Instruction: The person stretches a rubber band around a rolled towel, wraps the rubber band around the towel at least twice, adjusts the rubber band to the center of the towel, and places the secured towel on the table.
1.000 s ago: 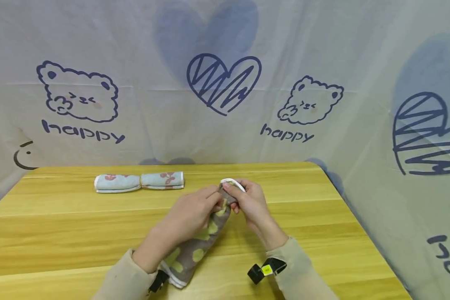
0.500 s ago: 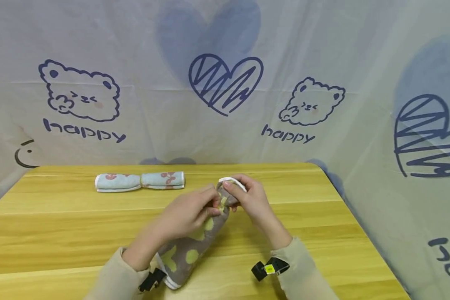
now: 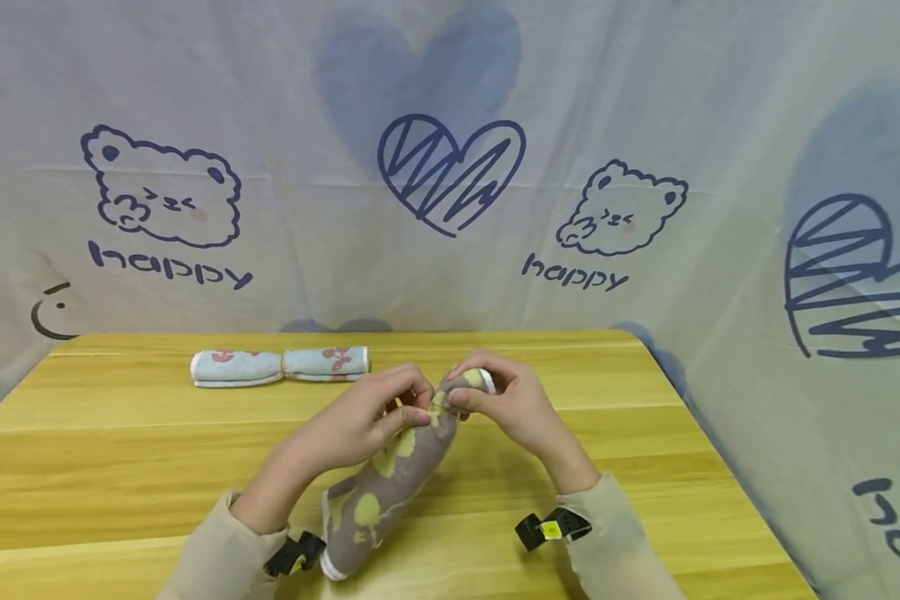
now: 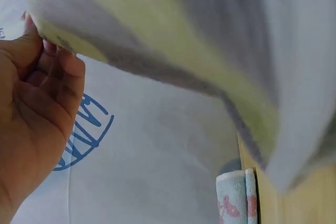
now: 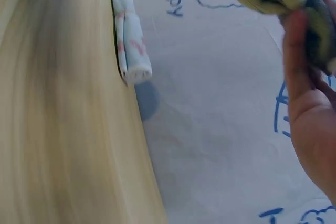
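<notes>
A rolled grey towel with yellow spots and white edging slants up from near the front of the table between both hands. Towards its far end the roll narrows sharply. At that narrow spot the thumb and fingertips of my left hand pinch it; whether they also hold a thin band there, I cannot tell. My right hand grips the short far end, thumb on top and fingers behind. In the left wrist view the grey towel looms large and blurred beyond the left hand.
A rolled light-blue towel with red motifs, cinched at its middle by a thin band, lies near the back left of the wooden table. Behind the table hangs a pale printed cloth.
The right hand has turned the towel's far end over to the right, its white edge now facing right. The left hand's fingers have shifted slightly, and the towel's near end has rolled.
</notes>
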`<state>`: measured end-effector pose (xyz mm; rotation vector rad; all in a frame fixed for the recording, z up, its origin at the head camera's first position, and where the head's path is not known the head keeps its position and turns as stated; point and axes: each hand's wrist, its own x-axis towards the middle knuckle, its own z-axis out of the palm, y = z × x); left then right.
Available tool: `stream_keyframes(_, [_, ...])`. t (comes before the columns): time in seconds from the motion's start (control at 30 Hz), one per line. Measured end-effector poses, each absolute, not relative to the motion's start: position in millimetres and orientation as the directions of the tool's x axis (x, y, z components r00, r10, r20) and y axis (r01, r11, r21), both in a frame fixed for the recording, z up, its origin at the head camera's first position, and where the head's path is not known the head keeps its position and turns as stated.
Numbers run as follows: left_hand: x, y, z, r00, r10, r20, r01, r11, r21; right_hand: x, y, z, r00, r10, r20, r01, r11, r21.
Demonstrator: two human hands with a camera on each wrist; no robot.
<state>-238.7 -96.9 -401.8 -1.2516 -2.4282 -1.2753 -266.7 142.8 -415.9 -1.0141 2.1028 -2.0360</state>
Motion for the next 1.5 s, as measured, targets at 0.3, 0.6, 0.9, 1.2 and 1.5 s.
stream_keyframes(0.3, [-234,-94,-396,-0.652,0.534,0.539,0.744,0.311,0.592,-266,135,-420,-0.821,-0.375,0.431,-0.340,-0.286,-0.896])
stream_keyframes(0.6, [-242,-86,-403,-0.351,0.458,0.817,0.926,0.302,0.228,-263,124,-418,-0.930,-0.235,0.284,-0.216,-0.278,-0.936])
stream_keyframes(0.9, [-240,-80,-405,-0.260,0.476,0.840,0.911,0.409,0.051,-252,110,-413,-0.975,-0.097,0.198,-0.149,-0.367,-0.918])
stream_keyframes(1.2, [-234,-67,-415,-0.406,0.532,0.743,0.880,0.446,0.162,-251,108,-412,-0.983,-0.014,0.184,-0.170,-0.325,-0.930])
stream_keyframes(1.5, [-223,-52,-420,-0.513,0.626,0.587,0.841,0.505,0.197,-269,120,-423,-0.994,0.087,0.071,-0.095,-0.319,-0.943])
